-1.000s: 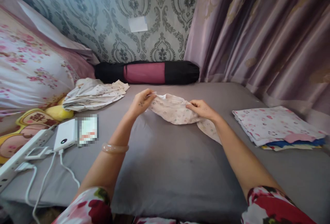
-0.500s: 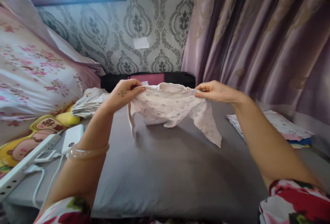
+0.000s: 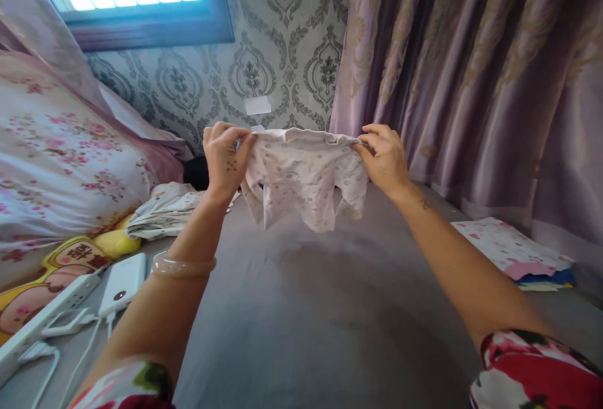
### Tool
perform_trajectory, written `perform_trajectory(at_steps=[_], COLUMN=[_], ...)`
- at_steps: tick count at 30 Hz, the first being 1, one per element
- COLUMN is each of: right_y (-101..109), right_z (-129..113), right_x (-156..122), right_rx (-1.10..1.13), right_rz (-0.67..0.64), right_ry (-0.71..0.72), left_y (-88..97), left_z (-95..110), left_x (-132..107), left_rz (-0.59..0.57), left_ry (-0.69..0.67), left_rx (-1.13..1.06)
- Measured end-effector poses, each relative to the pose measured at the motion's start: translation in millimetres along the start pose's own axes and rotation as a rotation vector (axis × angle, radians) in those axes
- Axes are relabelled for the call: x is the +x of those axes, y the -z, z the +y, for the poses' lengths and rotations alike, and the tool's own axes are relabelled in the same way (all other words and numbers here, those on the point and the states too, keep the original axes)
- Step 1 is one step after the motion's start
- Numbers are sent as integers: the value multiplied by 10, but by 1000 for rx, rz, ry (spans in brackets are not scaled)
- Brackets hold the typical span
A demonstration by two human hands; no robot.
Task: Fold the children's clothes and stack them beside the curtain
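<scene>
A small, pale, patterned baby shirt [image 3: 304, 173] hangs stretched in the air between my two hands, above a grey sheet [image 3: 320, 315]. My left hand [image 3: 227, 158] pinches one shoulder near the neckline, and a translucent bangle circles that forearm. The opposite shoulder is gripped between the thumb and fingers of my right hand [image 3: 382, 156]. Its neckline runs along the top edge, while the sleeves and lower part dangle in folds.
A crumpled pale cloth pile [image 3: 162, 211] lies at left, beside a yellow cartoon cushion [image 3: 66, 258]. Closer are a white power strip [image 3: 51, 315] with cables and a white power bank [image 3: 123, 283]. Folded clothes [image 3: 516, 249] rest at right. Purple curtains [image 3: 452, 70] hang behind.
Both hands have risen with the shirt, and its lower part and sleeves have swung into a different drape. My view has tilted up, showing more of the window.
</scene>
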State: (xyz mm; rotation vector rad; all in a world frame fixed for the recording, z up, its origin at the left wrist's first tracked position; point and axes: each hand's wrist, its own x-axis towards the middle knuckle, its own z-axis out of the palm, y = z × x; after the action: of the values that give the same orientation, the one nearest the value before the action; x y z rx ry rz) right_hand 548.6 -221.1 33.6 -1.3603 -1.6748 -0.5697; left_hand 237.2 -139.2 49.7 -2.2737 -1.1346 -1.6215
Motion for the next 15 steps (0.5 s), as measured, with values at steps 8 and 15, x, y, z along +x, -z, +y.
perform_trajectory(at_steps=[8,15], right_y=[-290,-336], right_z=[96,156], right_x=[50,122], right_rx=[-164,-187], right_rz=[5,-100], right_ry=[-5,-39], left_y=[-385,-478], left_z=[-98,-67], left_x=[41,67], left_rz=[-51,-139], left_ry=[140,282], left_rx=[113,120])
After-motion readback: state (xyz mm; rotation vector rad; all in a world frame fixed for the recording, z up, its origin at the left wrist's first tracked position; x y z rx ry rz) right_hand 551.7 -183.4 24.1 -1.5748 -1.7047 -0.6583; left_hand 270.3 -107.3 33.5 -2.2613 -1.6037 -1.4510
